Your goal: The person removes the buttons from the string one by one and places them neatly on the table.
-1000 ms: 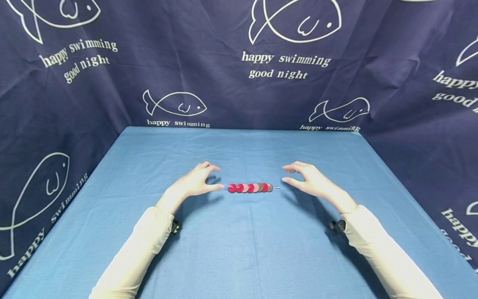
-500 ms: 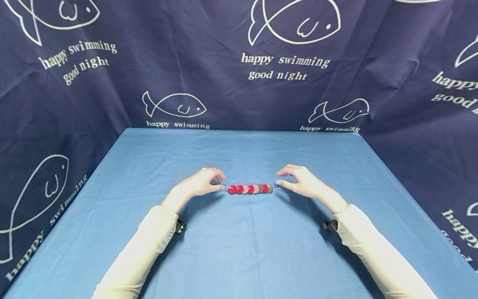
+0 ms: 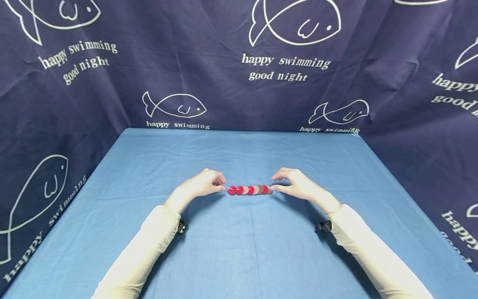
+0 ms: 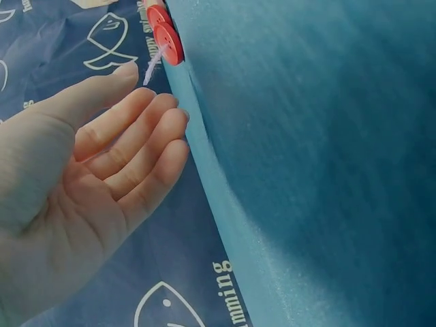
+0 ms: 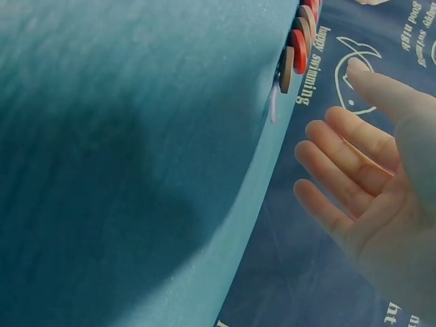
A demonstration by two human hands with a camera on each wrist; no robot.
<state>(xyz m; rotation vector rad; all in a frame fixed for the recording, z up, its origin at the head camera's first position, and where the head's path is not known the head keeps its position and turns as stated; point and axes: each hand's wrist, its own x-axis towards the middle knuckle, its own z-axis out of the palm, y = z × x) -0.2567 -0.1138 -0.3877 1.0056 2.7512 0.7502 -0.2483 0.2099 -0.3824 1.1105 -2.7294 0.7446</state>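
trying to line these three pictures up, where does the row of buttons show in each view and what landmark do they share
Head: the row of buttons lies a little below the picture's centre.
Left wrist: the row of buttons is at the top, left of centre, cut off by the edge.
Right wrist: the row of buttons is at the top, right of centre, also cut off.
Shared landmark: fish-print cloth.

R hand (image 3: 298, 185) nearer btns (image 3: 250, 190); L hand (image 3: 202, 183) less spread
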